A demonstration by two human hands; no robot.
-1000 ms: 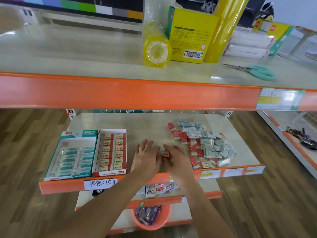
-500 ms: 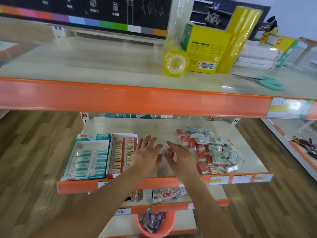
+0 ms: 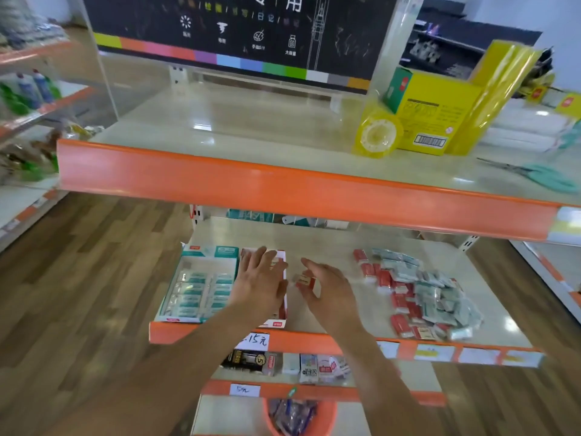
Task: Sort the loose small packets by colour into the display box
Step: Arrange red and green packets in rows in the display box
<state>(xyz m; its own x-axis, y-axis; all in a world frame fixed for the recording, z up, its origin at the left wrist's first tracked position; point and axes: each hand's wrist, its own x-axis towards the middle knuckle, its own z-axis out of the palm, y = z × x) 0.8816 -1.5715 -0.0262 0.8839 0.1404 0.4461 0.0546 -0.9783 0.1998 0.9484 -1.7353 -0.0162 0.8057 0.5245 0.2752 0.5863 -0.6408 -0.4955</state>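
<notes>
Two display boxes sit side by side on the shelf (image 3: 314,243): a teal box (image 3: 201,286) and a red box (image 3: 279,309). The left hand (image 3: 259,283) hovers flat over the red box, grip wide, fingers straight. The right hand (image 3: 328,292) pinches one red packet (image 3: 305,281) just beside that box. A pile (image 3: 421,294) of red and teal packets, too many to count, lies well to the right.

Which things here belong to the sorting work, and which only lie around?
Belong: red small packet held in right hand; mixed red and teal packet pile; red display box; teal display box; left hand.
Lying around: yellow tape roll; teal-handled scissors; yellow carton.
</notes>
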